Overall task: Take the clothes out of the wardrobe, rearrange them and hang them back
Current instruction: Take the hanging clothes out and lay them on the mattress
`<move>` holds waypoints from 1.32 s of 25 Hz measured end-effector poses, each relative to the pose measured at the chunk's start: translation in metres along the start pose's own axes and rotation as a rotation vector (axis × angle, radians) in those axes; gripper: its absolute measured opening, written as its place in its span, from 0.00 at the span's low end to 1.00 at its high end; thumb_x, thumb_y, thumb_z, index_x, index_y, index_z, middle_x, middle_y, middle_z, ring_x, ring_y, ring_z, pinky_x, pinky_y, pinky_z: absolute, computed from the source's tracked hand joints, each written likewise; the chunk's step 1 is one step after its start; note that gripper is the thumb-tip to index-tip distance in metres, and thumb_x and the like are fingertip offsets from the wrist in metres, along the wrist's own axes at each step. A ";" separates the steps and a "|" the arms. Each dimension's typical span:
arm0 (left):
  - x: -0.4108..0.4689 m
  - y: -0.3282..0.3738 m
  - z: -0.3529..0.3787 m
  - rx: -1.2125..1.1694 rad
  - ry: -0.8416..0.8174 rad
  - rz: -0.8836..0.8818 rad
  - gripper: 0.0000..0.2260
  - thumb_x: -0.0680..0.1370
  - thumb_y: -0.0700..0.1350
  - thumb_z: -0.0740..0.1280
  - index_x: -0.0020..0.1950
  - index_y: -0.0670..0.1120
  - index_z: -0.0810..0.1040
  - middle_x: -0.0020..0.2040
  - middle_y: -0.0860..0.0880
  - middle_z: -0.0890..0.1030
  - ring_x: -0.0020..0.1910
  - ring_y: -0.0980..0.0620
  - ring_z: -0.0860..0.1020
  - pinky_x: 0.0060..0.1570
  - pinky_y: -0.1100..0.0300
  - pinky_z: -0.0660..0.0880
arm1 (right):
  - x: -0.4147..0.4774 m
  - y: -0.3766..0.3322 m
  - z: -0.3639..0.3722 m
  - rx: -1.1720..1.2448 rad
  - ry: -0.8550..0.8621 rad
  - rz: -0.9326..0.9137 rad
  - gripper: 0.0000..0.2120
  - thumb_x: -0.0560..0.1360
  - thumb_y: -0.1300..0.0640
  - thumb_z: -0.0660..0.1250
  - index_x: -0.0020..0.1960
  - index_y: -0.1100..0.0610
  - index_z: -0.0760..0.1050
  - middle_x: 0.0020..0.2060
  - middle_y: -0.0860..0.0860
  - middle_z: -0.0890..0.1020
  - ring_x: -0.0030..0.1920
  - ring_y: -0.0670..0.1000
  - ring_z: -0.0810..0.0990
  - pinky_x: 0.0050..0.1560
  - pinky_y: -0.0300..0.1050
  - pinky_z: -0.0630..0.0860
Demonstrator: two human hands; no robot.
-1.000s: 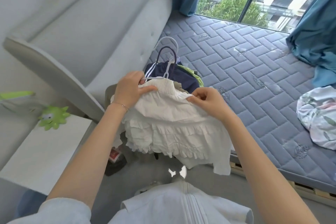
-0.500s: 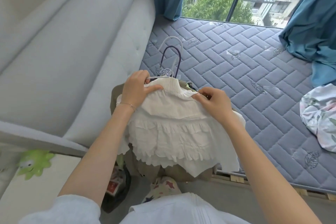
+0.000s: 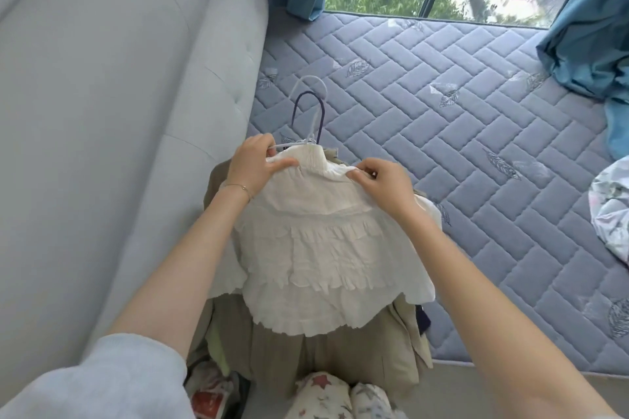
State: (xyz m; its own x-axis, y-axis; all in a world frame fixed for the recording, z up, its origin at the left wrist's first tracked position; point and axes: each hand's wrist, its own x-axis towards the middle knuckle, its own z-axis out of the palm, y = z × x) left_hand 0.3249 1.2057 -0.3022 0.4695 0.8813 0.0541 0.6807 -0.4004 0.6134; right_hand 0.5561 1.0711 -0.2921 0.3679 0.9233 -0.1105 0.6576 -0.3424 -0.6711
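At mattress [image 3: 476, 180] edge, left hand [image 3: 253, 163] and right hand [image 3: 383, 185] tight on white skirt [image 3: 323, 248].

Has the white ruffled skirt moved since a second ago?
No: white ruffled skirt stays beside the grey padded headboard at the blue quilted mattress edge; only the camera shifted.

No words, labels, brand names or numbers are legible anywhere; the red-and-white item [image 3: 204, 400] on the floor shows only blurred marks.

Left hand [image 3: 251, 165] and right hand [image 3: 381, 184] gripping white ruffled skirt [image 3: 323, 248], mattress [image 3: 476, 153] behind
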 end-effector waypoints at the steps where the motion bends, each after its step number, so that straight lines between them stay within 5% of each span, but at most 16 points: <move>1: 0.010 -0.016 0.016 0.020 -0.017 -0.023 0.23 0.69 0.61 0.73 0.36 0.47 0.64 0.35 0.50 0.69 0.39 0.47 0.69 0.38 0.54 0.62 | 0.017 0.013 0.018 -0.007 -0.029 0.014 0.09 0.74 0.44 0.68 0.42 0.48 0.79 0.33 0.43 0.79 0.38 0.45 0.76 0.36 0.44 0.67; 8: 0.060 -0.124 0.150 0.297 -0.062 -0.154 0.23 0.71 0.64 0.69 0.44 0.44 0.73 0.46 0.44 0.77 0.51 0.43 0.75 0.51 0.51 0.65 | 0.110 0.114 0.145 -0.151 -0.141 0.024 0.10 0.77 0.51 0.66 0.47 0.56 0.81 0.41 0.53 0.83 0.46 0.57 0.79 0.44 0.50 0.71; 15: 0.070 -0.157 0.200 0.237 -0.065 -0.189 0.26 0.78 0.56 0.65 0.71 0.44 0.68 0.71 0.45 0.71 0.71 0.47 0.66 0.67 0.51 0.60 | 0.151 0.137 0.183 -0.257 -0.070 0.066 0.15 0.78 0.53 0.64 0.62 0.57 0.78 0.55 0.57 0.83 0.59 0.60 0.76 0.57 0.53 0.71; 21: 0.016 -0.124 0.144 0.128 0.016 -0.247 0.23 0.80 0.52 0.63 0.74 0.46 0.67 0.75 0.47 0.66 0.76 0.46 0.60 0.72 0.48 0.58 | 0.107 0.085 0.156 -0.196 -0.111 -0.044 0.28 0.77 0.47 0.67 0.74 0.52 0.66 0.67 0.52 0.76 0.68 0.56 0.70 0.66 0.50 0.65; 28: -0.106 -0.035 0.026 -0.038 0.313 -0.398 0.23 0.80 0.51 0.65 0.73 0.46 0.68 0.74 0.47 0.67 0.75 0.47 0.61 0.73 0.47 0.59 | 0.004 -0.017 0.077 -0.076 -0.116 -0.225 0.29 0.77 0.48 0.68 0.75 0.53 0.65 0.70 0.50 0.72 0.72 0.52 0.66 0.71 0.47 0.60; 33: -0.238 0.025 -0.026 0.023 0.495 -0.568 0.22 0.80 0.50 0.63 0.74 0.48 0.67 0.75 0.49 0.66 0.76 0.48 0.59 0.73 0.46 0.57 | -0.093 -0.077 0.041 -0.005 -0.292 -0.390 0.30 0.77 0.47 0.68 0.75 0.53 0.64 0.71 0.50 0.71 0.72 0.51 0.66 0.73 0.48 0.61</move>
State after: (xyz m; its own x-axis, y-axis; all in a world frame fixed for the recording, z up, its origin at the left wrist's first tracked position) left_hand 0.2155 0.9925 -0.2790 -0.2608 0.9616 0.0853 0.7567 0.1487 0.6366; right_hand 0.4443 1.0184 -0.2600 -0.1064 0.9929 -0.0528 0.7129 0.0391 -0.7002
